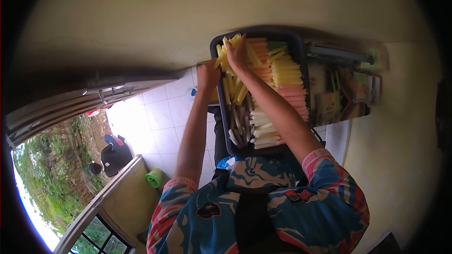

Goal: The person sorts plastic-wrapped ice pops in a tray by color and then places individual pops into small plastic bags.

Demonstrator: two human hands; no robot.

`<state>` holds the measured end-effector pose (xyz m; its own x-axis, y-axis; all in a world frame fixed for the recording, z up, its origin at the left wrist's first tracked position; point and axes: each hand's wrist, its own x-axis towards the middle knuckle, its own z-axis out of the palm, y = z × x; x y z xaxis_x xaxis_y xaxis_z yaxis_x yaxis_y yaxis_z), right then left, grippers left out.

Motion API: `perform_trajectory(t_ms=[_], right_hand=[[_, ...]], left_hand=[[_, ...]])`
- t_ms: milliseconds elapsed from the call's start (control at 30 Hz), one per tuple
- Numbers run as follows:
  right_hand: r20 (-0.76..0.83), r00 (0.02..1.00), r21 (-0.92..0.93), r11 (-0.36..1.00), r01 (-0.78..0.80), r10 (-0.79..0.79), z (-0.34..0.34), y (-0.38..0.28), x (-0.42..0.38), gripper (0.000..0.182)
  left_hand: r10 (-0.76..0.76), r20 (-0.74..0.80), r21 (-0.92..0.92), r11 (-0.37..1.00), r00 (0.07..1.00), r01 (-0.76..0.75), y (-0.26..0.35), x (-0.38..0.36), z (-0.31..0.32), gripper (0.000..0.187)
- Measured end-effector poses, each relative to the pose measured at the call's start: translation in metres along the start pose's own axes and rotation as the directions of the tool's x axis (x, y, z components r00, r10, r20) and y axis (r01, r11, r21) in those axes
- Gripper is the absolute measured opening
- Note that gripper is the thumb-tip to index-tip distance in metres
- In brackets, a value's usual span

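Handling yellow tubes (222,54) seems the step at the tub's (287,36) far left corner: right hand (237,56) gripping some, left hand's (207,74) grip unclear. The next move calls for steady fingers.

The left forearm (192,129) and right forearm (275,106) (slanting inward) reach forward, right hand (238,57) beside left hand (207,76).

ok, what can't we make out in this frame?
All head view:
Some contents of the tray: hidden behind the right forearm.
Exact grip of the left hand: fingers mostly hidden by the hand itself.
Items right of the tray: blurred.
Chest patch: details too small.
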<state>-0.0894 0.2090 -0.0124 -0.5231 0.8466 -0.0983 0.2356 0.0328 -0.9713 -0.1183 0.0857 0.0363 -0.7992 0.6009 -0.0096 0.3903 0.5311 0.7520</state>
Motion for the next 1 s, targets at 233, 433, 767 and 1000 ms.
perform_trajectory(t_ms=[233, 433, 767, 1000], right_hand=[[0.012, 1.000, 0.225, 0.974, 0.017, -0.020, -0.012, 0.020, 0.002, 0.073], [-0.052, 0.996, 0.056, 0.996, 0.072, -0.069, -0.016, 0.034, 0.005, 0.044], [-0.083, 0.976, -0.328, 0.931, 0.163, -0.201, -0.062, 0.041, 0.005, 0.023], [0.094, 0.992, -0.241, 0.969, -0.055, 0.080, -0.077, 0.038, -0.003, 0.027]], left_hand=[[-0.008, -0.209, 0.055, 0.998, 0.978, 0.020, 0.006, -0.001, 0.010, 0.022], [0.011, -0.222, 0.157, 0.987, 0.975, 0.025, 0.025, 0.003, 0.028, 0.034], [0.145, -0.031, 0.324, 0.938, 0.989, -0.127, 0.031, 0.014, 0.057, 0.032], [0.210, -0.034, 0.235, 0.952, 0.977, -0.196, 0.024, 0.023, 0.059, 0.031]])
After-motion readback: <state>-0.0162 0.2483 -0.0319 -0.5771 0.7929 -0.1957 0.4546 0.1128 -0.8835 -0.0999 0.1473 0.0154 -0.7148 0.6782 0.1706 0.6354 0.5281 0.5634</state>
